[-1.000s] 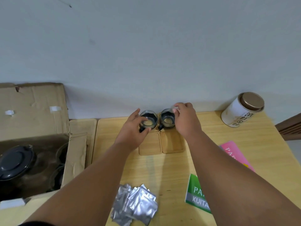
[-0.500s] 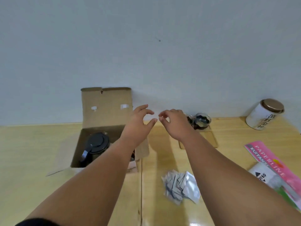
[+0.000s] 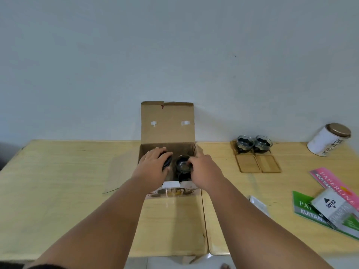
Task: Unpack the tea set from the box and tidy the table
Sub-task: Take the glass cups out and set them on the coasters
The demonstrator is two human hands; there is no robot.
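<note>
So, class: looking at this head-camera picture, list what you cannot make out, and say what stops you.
- Bottom of the cardboard box, head view: both hands cover it.
- Black lid: left hand hides most.
- Cup in box: right hand fingers overlap its rim; grip unclear.
- Green booklet: title covered by white packet.
- Tin lettering: too small.

Soft, even light fills the scene, moderately bright, with a cool cast on the wall (image 3: 174,45). The cardboard box (image 3: 167,121) throws a faint shadow to its right, so light perhaps comes from the left. Its interior is dark. The table (image 3: 58,171) shows slight sheen. Wide-angle bending curves the edges; detail is soft throughout.
</note>
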